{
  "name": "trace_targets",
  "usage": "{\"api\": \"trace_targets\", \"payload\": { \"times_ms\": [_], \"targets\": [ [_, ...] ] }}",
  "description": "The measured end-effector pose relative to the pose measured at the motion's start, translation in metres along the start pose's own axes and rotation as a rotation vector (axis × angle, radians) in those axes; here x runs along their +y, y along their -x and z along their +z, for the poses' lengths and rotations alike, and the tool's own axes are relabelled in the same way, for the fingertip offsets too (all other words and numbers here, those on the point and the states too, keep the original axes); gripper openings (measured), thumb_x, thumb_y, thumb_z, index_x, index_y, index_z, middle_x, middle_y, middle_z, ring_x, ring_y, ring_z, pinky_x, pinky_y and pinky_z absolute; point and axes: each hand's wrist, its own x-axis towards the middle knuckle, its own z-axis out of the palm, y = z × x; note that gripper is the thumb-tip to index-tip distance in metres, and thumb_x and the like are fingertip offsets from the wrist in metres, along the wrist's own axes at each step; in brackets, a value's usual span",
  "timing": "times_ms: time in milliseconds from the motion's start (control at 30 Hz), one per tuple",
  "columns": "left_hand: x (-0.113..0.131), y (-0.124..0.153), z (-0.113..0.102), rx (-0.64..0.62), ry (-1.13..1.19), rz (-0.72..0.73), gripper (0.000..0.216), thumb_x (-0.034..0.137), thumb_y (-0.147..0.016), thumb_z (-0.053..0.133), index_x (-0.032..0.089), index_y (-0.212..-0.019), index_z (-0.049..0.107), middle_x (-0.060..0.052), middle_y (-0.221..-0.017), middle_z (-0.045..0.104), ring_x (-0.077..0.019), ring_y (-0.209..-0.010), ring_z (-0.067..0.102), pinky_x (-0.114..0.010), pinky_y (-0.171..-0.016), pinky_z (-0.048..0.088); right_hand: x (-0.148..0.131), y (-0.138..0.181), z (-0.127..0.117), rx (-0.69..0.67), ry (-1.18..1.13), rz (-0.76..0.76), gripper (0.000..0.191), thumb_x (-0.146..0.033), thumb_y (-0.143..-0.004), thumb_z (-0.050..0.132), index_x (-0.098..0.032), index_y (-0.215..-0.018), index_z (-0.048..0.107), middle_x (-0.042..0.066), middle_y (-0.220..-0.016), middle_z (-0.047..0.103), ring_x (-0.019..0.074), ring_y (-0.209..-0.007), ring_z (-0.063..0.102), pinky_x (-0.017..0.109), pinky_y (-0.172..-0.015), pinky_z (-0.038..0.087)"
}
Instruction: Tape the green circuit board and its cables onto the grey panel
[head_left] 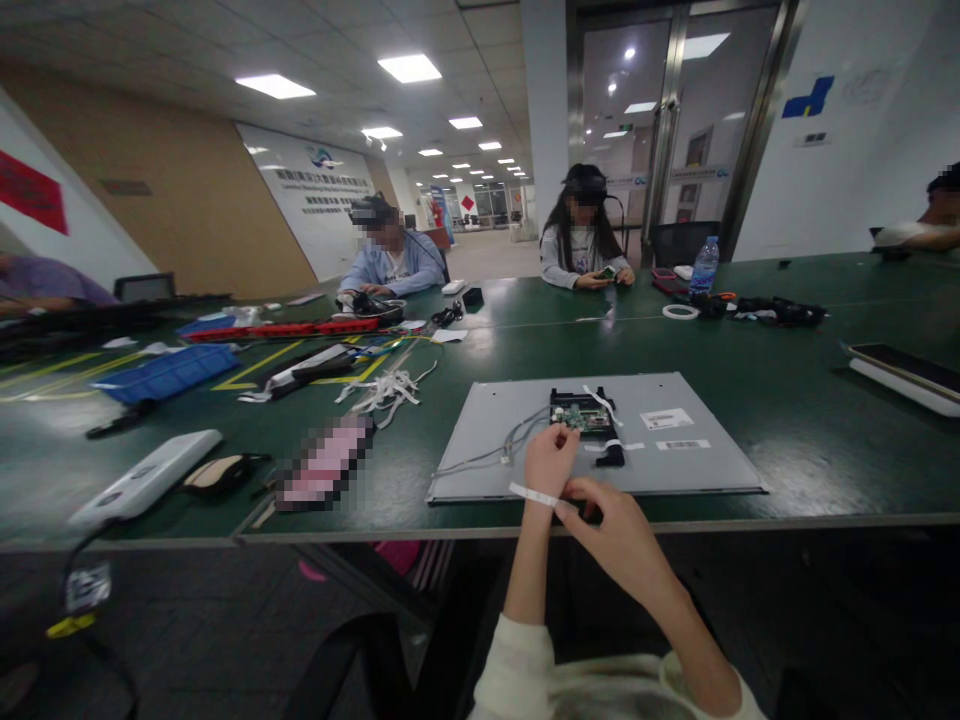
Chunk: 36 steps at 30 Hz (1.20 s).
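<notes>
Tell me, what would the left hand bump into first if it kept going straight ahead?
Probably the small circuit board on the grey panel. The left hand points at it from just in front, though depth is hard to judge.

No lettering can be read. The white wall board (322, 190) carries dark characters too small to make out. Two white stickers (666, 419) on the grey panel (697, 470) show blurred print, perhaps a barcode.

Bunched cream sleeves (517, 665) — bare left hand (550, 458) (right hand (611, 525) too)
</notes>
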Motion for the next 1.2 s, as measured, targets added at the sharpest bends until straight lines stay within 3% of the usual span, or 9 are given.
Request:
{"api": "trace_targets", "payload": {
  "times_ms": [167,400,567,800,967,1133,1200],
  "targets": [
    [-0.002,0.000,0.000,0.001,0.012,0.006,0.027,0.034,-0.082,0.048,0.019,-0.059,0.048,0.005,-0.055,0.045,-0.0101,-0.057,0.044,-0.022,-0.057,0.032,0.002,-0.001,0.003,0.039,-0.127,-0.029,0.017,-0.030,-0.083,0.058,-0.020,-0.091,0.068,0.004,-0.086,0.068,0.0175,-0.080,0.059,0.027,-0.073,0.044],
    [-0.001,0.000,-0.002,0.012,-0.036,-0.013,0.028,0.033,-0.081,0.048,0.019,-0.057,0.048,0.005,-0.055,0.047,-0.0103,-0.058,0.045,-0.022,-0.057,0.032,0.002,0.001,-0.001,0.000,-0.301,0.012,0.016,-0.029,-0.079,0.061,-0.019,-0.090,0.067,0.000,-0.069,0.063,0.0133,-0.065,0.054,0.023,-0.063,0.040],
    [-0.003,0.000,0.000,0.020,-0.058,0.000,0.029,0.035,-0.082,0.047,0.019,-0.058,0.050,0.005,-0.055,0.048,-0.0103,-0.057,0.046,-0.022,-0.056,0.031,0.009,0.000,-0.001,-0.056,-0.558,0.044,0.020,-0.034,-0.079,0.061,-0.018,-0.089,0.065,-0.003,-0.064,0.052,0.0114,-0.061,0.049,0.022,-0.058,0.039],
    [-0.007,0.000,0.002,-0.008,-0.073,0.028,0.028,0.034,-0.082,0.048,0.019,-0.059,0.051,0.006,-0.052,0.045,-0.0098,-0.055,0.043,-0.022,-0.054,0.030,-0.002,0.005,-0.005,0.012,-0.598,0.034,0.016,-0.033,-0.080,0.060,-0.018,-0.083,0.064,-0.002,-0.068,0.053,0.0119,-0.064,0.050,0.022,-0.061,0.039],
    [-0.008,-0.001,0.001,-0.002,-0.090,0.025,0.025,0.032,-0.082,0.048,0.018,-0.061,0.053,0.005,-0.053,0.048,-0.0101,-0.055,0.046,-0.022,-0.055,0.032,-0.009,0.007,-0.006,0.129,-0.654,0.034,0.017,-0.035,-0.079,0.061,-0.018,-0.080,0.063,0.000,-0.069,0.057,0.0130,-0.066,0.053,0.023,-0.063,0.042],
    [-0.005,0.006,-0.005,-0.006,-0.024,0.034,0.026,0.034,-0.085,0.046,0.018,-0.066,0.055,0.003,-0.056,0.054,-0.0111,-0.057,0.051,-0.021,-0.057,0.036,-0.012,-0.008,-0.019,0.450,-0.764,0.072,0.019,-0.036,-0.081,0.060,-0.020,-0.090,0.061,-0.001,-0.074,0.055,0.0101,-0.060,0.047,0.022,-0.057,0.040],
    [-0.002,0.012,-0.013,0.053,-0.021,0.074,0.023,0.032,-0.086,0.045,0.018,-0.073,0.057,0.002,-0.063,0.059,-0.0118,-0.061,0.054,-0.021,-0.060,0.039,-0.015,-0.025,-0.023,0.507,-0.776,0.052,0.024,-0.037,-0.082,0.058,-0.019,-0.098,0.059,0.001,-0.079,0.057,0.0102,-0.063,0.049,0.022,-0.059,0.042]
  ]
}}
